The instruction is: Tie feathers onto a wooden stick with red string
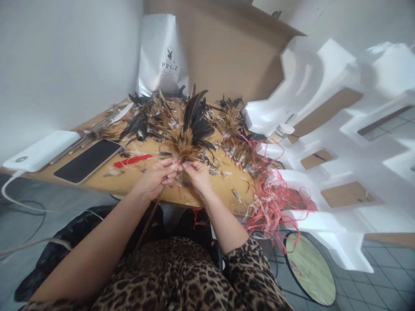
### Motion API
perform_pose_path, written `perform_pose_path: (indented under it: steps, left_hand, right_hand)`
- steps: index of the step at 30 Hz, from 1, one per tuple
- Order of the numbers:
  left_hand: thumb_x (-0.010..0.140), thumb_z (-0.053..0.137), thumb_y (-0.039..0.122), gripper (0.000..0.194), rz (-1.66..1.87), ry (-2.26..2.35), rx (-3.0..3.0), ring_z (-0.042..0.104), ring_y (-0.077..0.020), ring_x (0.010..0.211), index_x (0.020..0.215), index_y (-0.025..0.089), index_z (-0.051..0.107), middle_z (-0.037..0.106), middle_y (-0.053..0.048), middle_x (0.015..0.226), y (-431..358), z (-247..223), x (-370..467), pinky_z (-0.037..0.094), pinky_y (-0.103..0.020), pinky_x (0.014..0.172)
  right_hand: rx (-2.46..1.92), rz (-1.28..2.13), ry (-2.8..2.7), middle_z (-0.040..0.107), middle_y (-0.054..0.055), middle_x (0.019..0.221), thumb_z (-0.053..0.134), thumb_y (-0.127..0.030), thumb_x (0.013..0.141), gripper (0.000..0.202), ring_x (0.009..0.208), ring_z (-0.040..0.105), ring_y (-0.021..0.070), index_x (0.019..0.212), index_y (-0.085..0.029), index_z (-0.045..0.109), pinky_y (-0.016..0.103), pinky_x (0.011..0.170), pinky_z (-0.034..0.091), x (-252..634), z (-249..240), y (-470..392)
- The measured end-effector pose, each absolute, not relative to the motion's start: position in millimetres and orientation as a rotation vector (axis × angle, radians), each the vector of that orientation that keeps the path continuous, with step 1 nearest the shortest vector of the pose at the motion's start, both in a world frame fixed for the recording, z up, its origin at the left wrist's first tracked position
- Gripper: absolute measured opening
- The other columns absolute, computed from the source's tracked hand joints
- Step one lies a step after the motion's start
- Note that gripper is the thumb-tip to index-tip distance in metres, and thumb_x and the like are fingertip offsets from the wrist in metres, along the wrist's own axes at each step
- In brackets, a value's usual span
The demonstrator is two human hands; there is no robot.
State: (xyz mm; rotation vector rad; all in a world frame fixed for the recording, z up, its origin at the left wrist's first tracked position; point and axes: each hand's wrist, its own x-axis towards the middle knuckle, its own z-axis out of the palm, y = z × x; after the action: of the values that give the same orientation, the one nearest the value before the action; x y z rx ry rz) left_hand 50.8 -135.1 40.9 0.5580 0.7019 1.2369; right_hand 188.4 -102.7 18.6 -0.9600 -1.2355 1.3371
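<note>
A bunch of brown and black feathers (191, 129) stands up from the wooden table (129, 181). My left hand (157, 177) and my right hand (197, 172) meet at its base, both pinching the quill ends. A thin stick (147, 222) runs down from under my left hand toward my lap. More loose feathers (149, 114) lie spread behind the bunch, and another tuft (231, 121) lies to the right.
A red-handled tool (132, 160), a black phone (87, 160) and a white power bank (40, 151) lie at the left. Red and white string (275, 203) tangles at the right edge. White foam packing (340, 142) crowds the right. A silver bag (162, 56) leans on cardboard behind.
</note>
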Motion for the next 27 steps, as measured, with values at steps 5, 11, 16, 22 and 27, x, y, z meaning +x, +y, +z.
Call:
perform_pose_path:
  steps: [5, 11, 16, 22, 27]
  left_hand:
    - [0.066, 0.071, 0.006, 0.016, 1.243, 0.674, 0.535, 0.034, -0.0009, 0.042, 0.076, 0.01, 0.06, 0.061, -0.004, 0.07, -136, 37, 53, 0.02, -0.011, 0.035]
    - [0.067, 0.07, 0.009, 0.01, 1.269, 0.729, 0.611, 0.033, -0.0014, 0.043, 0.073, 0.009, 0.063, 0.064, -0.005, 0.07, -141, 38, 56, 0.019, -0.013, 0.035]
    - [0.061, 0.073, 0.01, 0.014, 1.34, 0.801, 0.648, 0.033, -0.0019, 0.041, 0.072, 0.009, 0.064, 0.064, -0.005, 0.065, -145, 38, 61, 0.019, -0.014, 0.036]
    - [0.061, 0.073, 0.012, 0.014, 1.379, 0.91, 0.628, 0.033, -0.002, 0.04, 0.068, 0.009, 0.062, 0.061, -0.004, 0.061, -142, 34, 60, 0.018, -0.015, 0.036]
    - [0.06, 0.076, 0.021, 0.021, 1.448, 1.052, 0.792, 0.039, -0.0035, 0.042, 0.073, 0.011, 0.064, 0.057, 0.0, 0.057, -136, 35, 63, 0.027, -0.015, 0.039]
  right_hand:
    - [-1.017, 1.013, -1.497, 0.066, 0.002, 0.072, 0.06, -0.032, 0.078, 0.019, 0.067, 0.056, 0.0122, 0.077, -0.017, 0.07, 0.025, 0.067, 0.045, 192, 4, -108]
    - [-0.96, 0.967, -1.561, 0.067, 0.002, 0.07, 0.059, -0.032, 0.08, 0.02, 0.062, 0.055, 0.0117, 0.077, -0.016, 0.071, 0.025, 0.064, 0.044, 200, 9, -113]
    - [-0.945, 0.747, -1.681, 0.066, 0.001, 0.065, 0.057, -0.03, 0.082, 0.02, 0.056, 0.053, 0.0107, 0.077, -0.017, 0.072, 0.024, 0.059, 0.044, 204, 13, -122]
    - [-0.89, 0.63, -1.836, 0.071, 0.004, 0.076, 0.053, -0.027, 0.085, 0.021, 0.067, 0.063, 0.0131, 0.082, -0.02, 0.073, 0.025, 0.068, 0.047, 203, 11, -129]
    - [-0.95, 0.763, -1.658, 0.067, 0.001, 0.066, 0.056, -0.029, 0.08, 0.019, 0.06, 0.056, 0.0121, 0.073, -0.019, 0.071, 0.025, 0.061, 0.044, 198, 21, -122]
